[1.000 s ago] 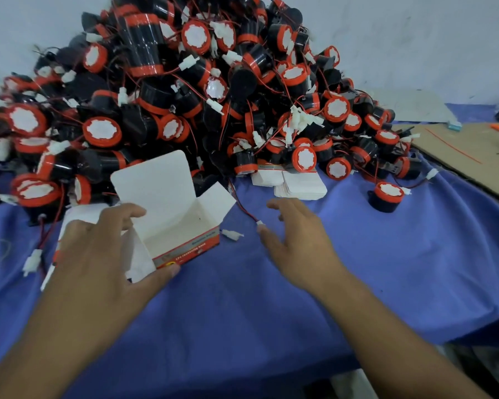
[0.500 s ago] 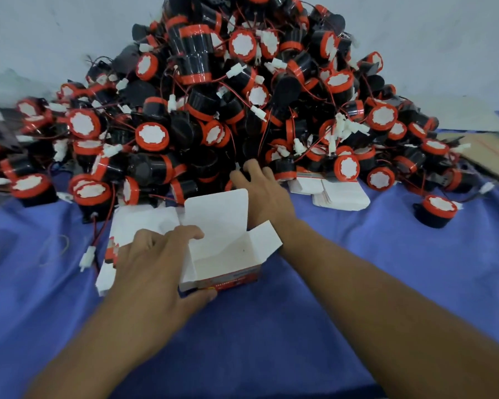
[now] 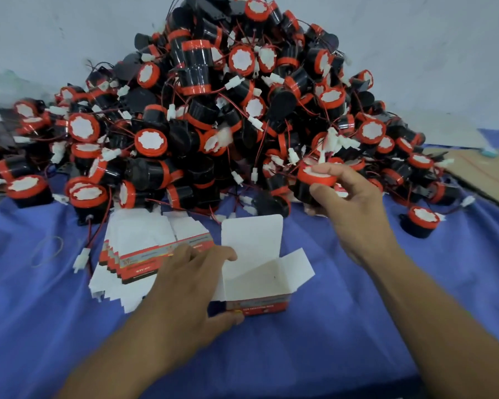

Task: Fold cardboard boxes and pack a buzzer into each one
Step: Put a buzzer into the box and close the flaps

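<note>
Near the front edge of the blue cloth surface [image 3: 386,326], the left hand [image 3: 185,286] has its grip on the left wall of the open white cardboard box [image 3: 260,286]. The right hand [image 3: 355,208] was down in the pile of black and red buzzers [image 3: 213,110]. Now its grip is closed on one black round buzzer with a red cap [image 3: 314,182], behind and right of the box. I think it goes in next.

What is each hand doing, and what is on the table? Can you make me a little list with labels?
Left: the left hand grips the open box by its left side
Right: the right hand holds one buzzer at the pile's front edge
Box: upright, flaps open, nothing seen inside
Spare boxes: flat boxes stacked left of the open box
Behind: a big pile of black-and-red buzzers with wires
Underneath: blue cloth
</note>
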### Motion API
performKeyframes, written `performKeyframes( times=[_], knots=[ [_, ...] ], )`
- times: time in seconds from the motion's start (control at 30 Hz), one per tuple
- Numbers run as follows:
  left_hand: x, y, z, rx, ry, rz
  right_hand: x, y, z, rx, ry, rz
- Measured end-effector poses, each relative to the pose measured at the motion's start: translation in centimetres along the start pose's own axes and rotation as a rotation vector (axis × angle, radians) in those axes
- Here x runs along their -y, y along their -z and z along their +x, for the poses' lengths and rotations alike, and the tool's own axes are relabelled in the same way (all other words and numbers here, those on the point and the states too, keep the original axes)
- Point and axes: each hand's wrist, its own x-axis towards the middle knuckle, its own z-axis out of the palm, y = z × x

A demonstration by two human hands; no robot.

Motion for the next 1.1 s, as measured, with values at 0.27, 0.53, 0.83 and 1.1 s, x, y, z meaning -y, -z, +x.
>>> performKeyframes(
  times=[0.27, 0.53, 0.83, 1.1],
  knots=[
    [-1.2, -1.4, 1.6, 0.001, -0.046, -0.006, 4.5, 1.7, -6.2, 0.193, 0.233, 0.209],
    [-0.9, -2.1, 2.3, -0.046, -0.117, -0.043, 0.9, 2.4, -8.6, 0.594, -0.045, -0.292],
    [-1.4, -1.6, 1.9, -0.324, -0.138, -0.292, 1.3, 1.6, -7.7, 0.642, 0.114, -0.532],
    [-1.9, -1.8, 2.1, -0.276, -0.196, -0.153, 1.5, 0.5, -8.0, 0.591, 0.237, -0.607]
  ],
)
